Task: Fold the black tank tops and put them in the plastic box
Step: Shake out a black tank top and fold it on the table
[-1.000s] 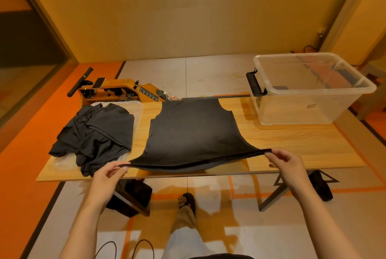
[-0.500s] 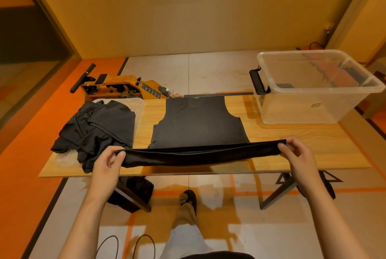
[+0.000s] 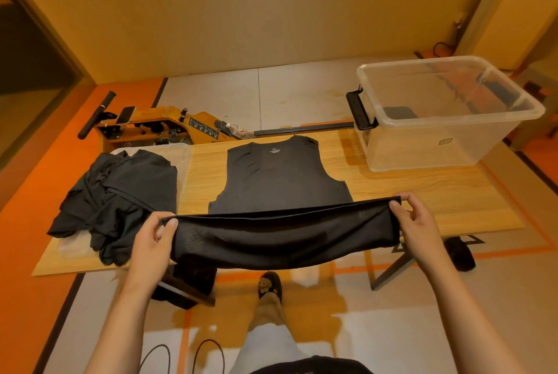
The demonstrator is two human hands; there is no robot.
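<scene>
A black tank top (image 3: pixel 280 180) lies spread on the wooden table (image 3: pixel 422 192), neck end away from me. Its bottom hem is lifted above the table's near edge and stretched wide. My left hand (image 3: pixel 152 240) pinches the hem's left corner. My right hand (image 3: pixel 418 222) pinches the right corner. A heap of more black tank tops (image 3: pixel 120 198) lies on the table's left end, partly on a clear lid. The clear plastic box (image 3: pixel 447 129) with black handles stands open at the table's far right end.
An orange machine (image 3: pixel 163 127) with a black handle sits on the floor behind the table. A dark bundle (image 3: pixel 193 280) lies under the table, a black object (image 3: pixel 459 253) near the right leg. My leg and foot (image 3: pixel 268 286) stand at the near edge. Cables lie at the bottom.
Both hands have raised the tank top's hem off the table and carried it up and forward, so the lower part now hangs as a band between them. The view has tilted.
</scene>
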